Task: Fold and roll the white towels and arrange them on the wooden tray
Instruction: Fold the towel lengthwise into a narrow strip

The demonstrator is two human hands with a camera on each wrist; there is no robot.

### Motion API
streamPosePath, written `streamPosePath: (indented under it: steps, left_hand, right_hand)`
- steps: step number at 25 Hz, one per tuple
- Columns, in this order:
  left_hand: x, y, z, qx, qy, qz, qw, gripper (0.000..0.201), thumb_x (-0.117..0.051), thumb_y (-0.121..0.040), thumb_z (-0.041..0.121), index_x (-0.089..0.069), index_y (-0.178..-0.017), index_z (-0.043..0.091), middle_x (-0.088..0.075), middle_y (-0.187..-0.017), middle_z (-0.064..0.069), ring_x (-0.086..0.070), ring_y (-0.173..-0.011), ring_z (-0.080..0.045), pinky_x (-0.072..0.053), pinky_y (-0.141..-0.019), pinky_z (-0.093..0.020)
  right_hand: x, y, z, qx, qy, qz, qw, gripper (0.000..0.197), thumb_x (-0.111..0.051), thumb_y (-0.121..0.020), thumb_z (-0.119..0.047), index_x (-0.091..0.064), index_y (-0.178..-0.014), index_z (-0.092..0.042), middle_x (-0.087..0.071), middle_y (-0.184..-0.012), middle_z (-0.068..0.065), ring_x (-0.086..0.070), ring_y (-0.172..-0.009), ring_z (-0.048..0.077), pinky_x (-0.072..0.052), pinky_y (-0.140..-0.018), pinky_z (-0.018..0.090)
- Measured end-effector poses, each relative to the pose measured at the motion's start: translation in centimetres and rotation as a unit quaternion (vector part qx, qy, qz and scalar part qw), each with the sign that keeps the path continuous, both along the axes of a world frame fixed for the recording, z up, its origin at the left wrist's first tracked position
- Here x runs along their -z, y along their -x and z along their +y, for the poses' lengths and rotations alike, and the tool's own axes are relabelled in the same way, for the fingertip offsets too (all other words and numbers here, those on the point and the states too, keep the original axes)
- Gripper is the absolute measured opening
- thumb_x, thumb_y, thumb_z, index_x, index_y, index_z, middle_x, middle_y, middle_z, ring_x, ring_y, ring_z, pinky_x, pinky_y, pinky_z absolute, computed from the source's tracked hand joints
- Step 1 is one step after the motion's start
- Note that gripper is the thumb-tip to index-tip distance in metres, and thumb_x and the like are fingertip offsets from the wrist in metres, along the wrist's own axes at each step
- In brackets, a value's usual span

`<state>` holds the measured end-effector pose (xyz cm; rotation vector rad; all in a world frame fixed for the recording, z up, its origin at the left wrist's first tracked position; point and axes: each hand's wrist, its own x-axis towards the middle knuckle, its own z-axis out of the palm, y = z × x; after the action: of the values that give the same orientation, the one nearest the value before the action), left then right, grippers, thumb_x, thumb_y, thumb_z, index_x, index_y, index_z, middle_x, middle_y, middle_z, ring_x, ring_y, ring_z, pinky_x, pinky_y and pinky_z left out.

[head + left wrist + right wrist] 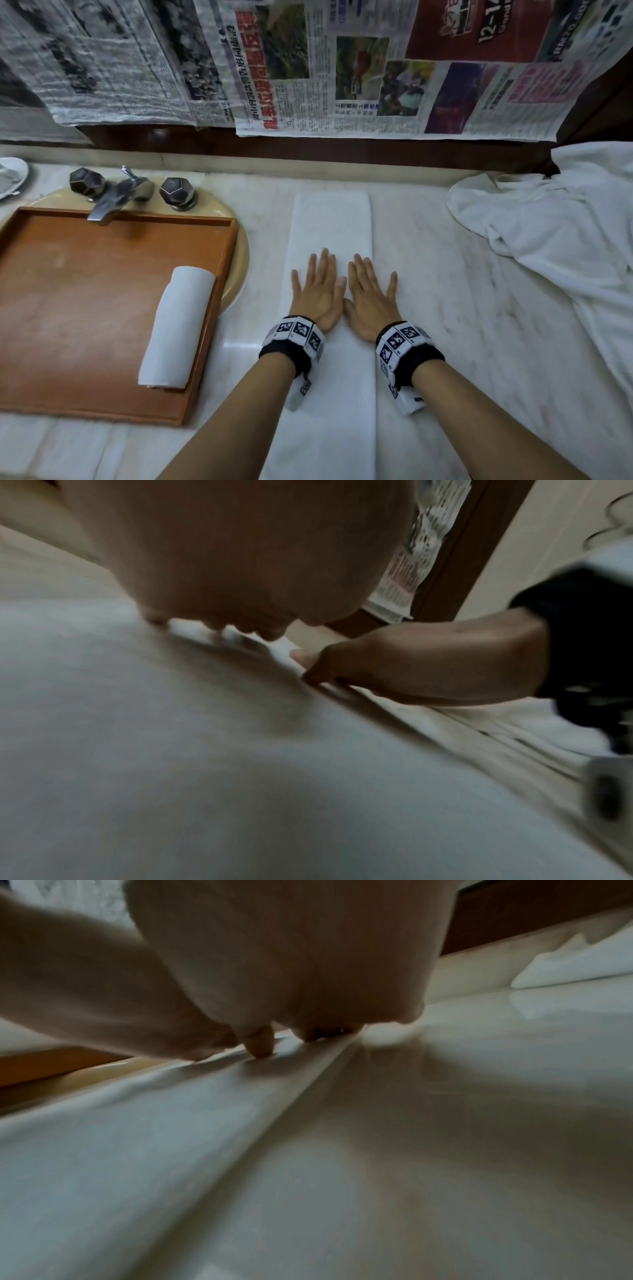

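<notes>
Marble counter [445, 274] bears folded towel [330, 219], near end cut off, under flat left hand [318, 294], right hand [371, 298]

Our two forearms reach forward side by side over the folded towel [330, 219], each wrist wrapped in a black band with checkered white marker tiles. Our left hand [318, 294] lies palm down on the towel, fingers straight and slightly spread, thumb out toward the towel's left edge. Our right hand [371, 298] lies flat beside it at the towel's right edge, fingers straight and pointing to the towel's far end. Over the towel's middle the inner edges of both hands touch or nearly touch.
</notes>
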<state>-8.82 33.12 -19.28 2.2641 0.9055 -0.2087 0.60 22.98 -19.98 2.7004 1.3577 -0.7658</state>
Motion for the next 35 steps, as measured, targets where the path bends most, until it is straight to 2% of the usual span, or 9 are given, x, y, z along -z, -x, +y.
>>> streamPosePath:
  steps: [1, 4, 8, 10, 13, 17, 29, 33, 35]
  left_hand:
    - [0.2, -0.5, 0.9, 0.003, 0.016, -0.008, 1.0, 0.06, -0.006, -0.103, 0.046, 0.014, -0.153, 0.019, 0.026, -0.157, 0.005, 0.024, -0.144, -0.013, 0.017, -0.116, -0.046]
    - [0.5, -1.9, 4.2, -0.275, 0.041, 0.047, 0.96, 0.066, -0.008, -0.102, 0.049, 0.014, -0.153, 0.013, 0.026, -0.158, -0.002, 0.023, -0.146, -0.019, 0.012, -0.118, -0.05]
    - [-0.9, -5.1, 2.6, 0.024, 0.011, 0.019, 0.999, 0.06, -0.007, -0.103, 0.046, 0.012, -0.153, 0.02, 0.024, -0.158, 0.005, 0.021, -0.146, -0.016, 0.014, -0.117, -0.046]
    - [-0.2, -5.3, 4.4, 0.011, 0.027, 0.018, 0.999, 0.058, -0.009, -0.104, 0.043, 0.011, -0.153, 0.021, 0.023, -0.158, 0.006, 0.02, -0.146, -0.016, 0.013, -0.118, -0.048]
    - [-0.3, -3.5, 6.7, -0.134, -0.019, 0.096, 0.986, 0.062, -0.013, -0.104, 0.042, 0.011, -0.153, 0.015, 0.023, -0.159, -0.001, 0.021, -0.146, -0.02, 0.011, -0.118, -0.052]
    - [-0.9, -1.6, 3.6, 0.159, -0.04, 0.085, 0.983, 0.059, -0.013, -0.104, 0.042, 0.011, -0.154, 0.02, 0.021, -0.159, 0.007, 0.017, -0.147, -0.011, 0.011, -0.119, -0.046]
    - [-1.0, -9.7, 9.4, 0.152, -0.128, 0.155, 0.968, 0.062, -0.019, -0.104, 0.039, 0.011, -0.154, 0.017, 0.021, -0.16, 0.003, 0.019, -0.147, -0.016, 0.011, -0.116, -0.055]
    - [-0.3, -2.6, 3.7, 0.213, -0.105, 0.124, 0.963, 0.06, -0.014, -0.104, 0.045, 0.015, -0.153, 0.026, 0.028, -0.157, 0.007, 0.025, -0.145, -0.015, 0.009, -0.117, -0.055]
    - [0.8, 0.6, 4.3, 0.121, -0.081, 0.149, 0.978, 0.06, -0.01, -0.103, 0.048, 0.022, -0.15, 0.03, 0.036, -0.153, 0.007, 0.031, -0.142, -0.018, 0.008, -0.117, -0.055]
  right_hand:
    - [-0.1, -0.4, 0.2, -0.008, 0.001, 0.007, 1.0, 0.071, -0.025, -0.101, -0.042, 0.015, -0.152, -0.013, 0.029, -0.157, -0.001, 0.025, -0.144, 0.012, 0.011, -0.112, 0.064]
    - [0.2, -1.1, -0.1, -0.01, 0.008, -0.004, 1.0, 0.075, -0.026, -0.099, -0.045, 0.014, -0.152, -0.012, 0.028, -0.158, -0.001, 0.024, -0.145, 0.011, 0.011, -0.113, 0.063]
    - [0.6, -1.0, -0.1, -0.007, 0.008, -0.01, 1.0, 0.084, -0.004, -0.083, -0.057, 0.014, -0.152, -0.013, 0.027, -0.158, 0.0, 0.025, -0.144, 0.012, 0.013, -0.111, 0.065]
    - [0.8, -1.4, -0.1, -0.006, 0.014, -0.016, 1.0, 0.091, 0.006, -0.073, -0.057, 0.013, -0.152, -0.013, 0.027, -0.158, -0.001, 0.024, -0.145, 0.012, 0.013, -0.11, 0.066]
    - [0.8, -2.2, -0.2, 0.005, 0.022, -0.015, 1.0, 0.078, -0.011, -0.091, -0.053, 0.015, -0.152, -0.012, 0.029, -0.157, -0.001, 0.024, -0.145, 0.012, 0.01, -0.111, 0.066]
    - [0.6, -3.8, 0.4, 0.029, 0.016, -0.006, 0.999, 0.071, -0.018, -0.101, -0.049, 0.015, -0.152, -0.014, 0.029, -0.157, -0.003, 0.025, -0.144, 0.01, 0.011, -0.111, 0.066]
    - [-1.4, -11.9, 7.0, 0.013, 0.044, 0.0, 0.999, 0.066, -0.023, -0.103, -0.04, 0.01, -0.153, -0.013, 0.023, -0.159, -0.003, 0.017, -0.147, 0.012, 0.01, -0.111, 0.065]
    - [-0.1, -5.8, 1.0, -0.06, 0.025, 0.001, 0.998, 0.068, -0.02, -0.102, -0.047, 0.012, -0.154, -0.017, 0.026, -0.158, -0.004, 0.02, -0.146, 0.011, 0.008, -0.112, 0.065]
    - [0.4, -6.4, -1.7, 0.041, 0.046, 0.021, 0.998, 0.068, -0.015, -0.102, -0.05, 0.017, -0.152, -0.017, 0.031, -0.156, -0.005, 0.024, -0.144, 0.01, 0.009, -0.111, 0.065]
